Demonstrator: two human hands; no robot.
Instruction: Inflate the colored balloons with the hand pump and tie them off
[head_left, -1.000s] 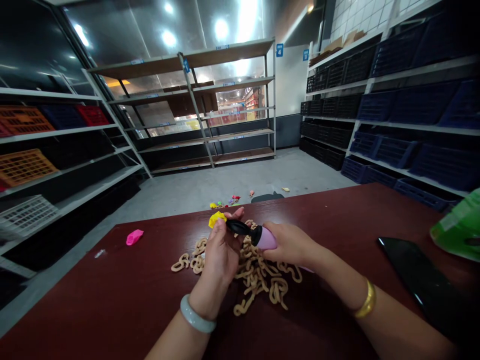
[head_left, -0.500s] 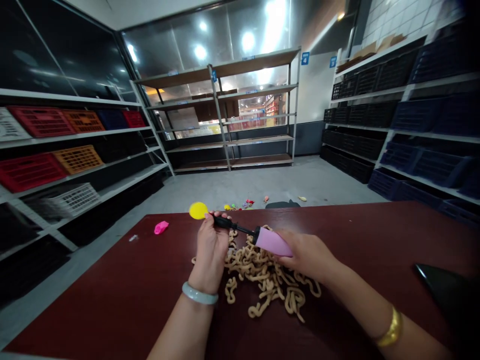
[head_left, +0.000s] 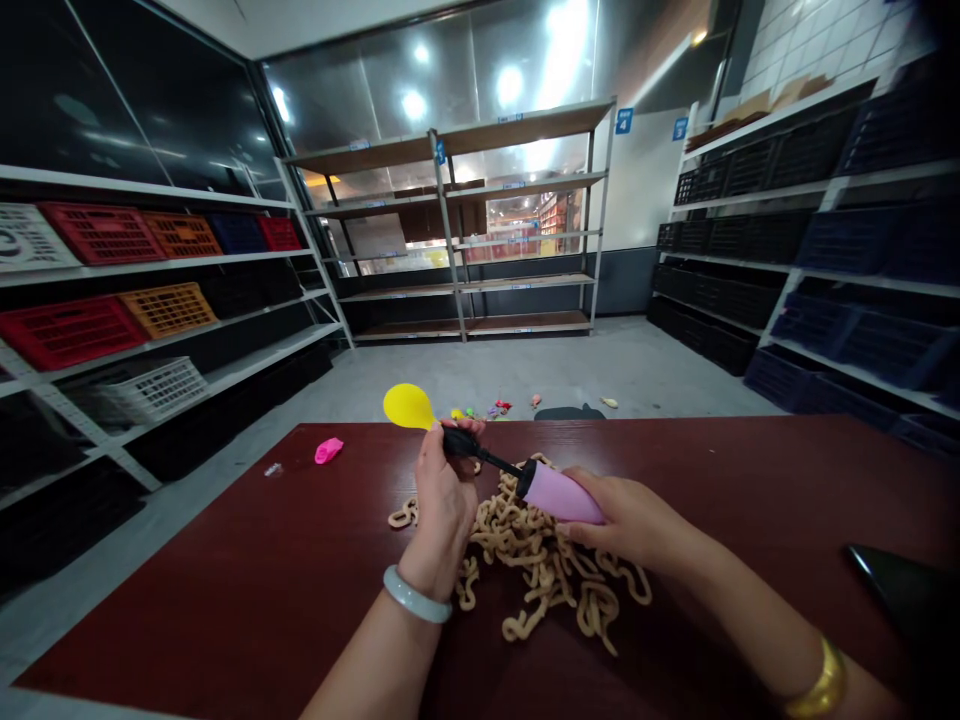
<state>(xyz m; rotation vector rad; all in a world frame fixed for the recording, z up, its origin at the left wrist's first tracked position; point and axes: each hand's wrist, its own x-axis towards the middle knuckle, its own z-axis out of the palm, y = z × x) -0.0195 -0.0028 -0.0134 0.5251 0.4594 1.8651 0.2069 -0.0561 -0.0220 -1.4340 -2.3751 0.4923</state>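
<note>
A balloon pump [head_left: 561, 491], with a pink barrel and a black nozzle end, is held between both hands above the table. My left hand [head_left: 448, 480] is closed round its black nozzle end, with thumb and fingers where a yellow balloon [head_left: 409, 405] meets the tip. The balloon is partly inflated and points up to the left. My right hand [head_left: 630, 518] grips the pink barrel, and the black rod shows between the two parts. Beneath the pump lies a heap of tan, curly, rope-like pieces [head_left: 536, 560], partly hidden by my hands.
The dark red table [head_left: 247, 600] carries a deflated pink balloon [head_left: 328, 451] at left and a dark, shiny object [head_left: 900, 590] at right. Small coloured pieces [head_left: 501, 406] lie on the floor beyond. Shelves with crates [head_left: 90, 330] stand on both sides, a metal rack [head_left: 457, 240] behind.
The yellow balloon has swelled and lengthened. Both hands and the pump appear slightly farther right, as the whole view has shifted a little. Both hands keep hold of the pump.
</note>
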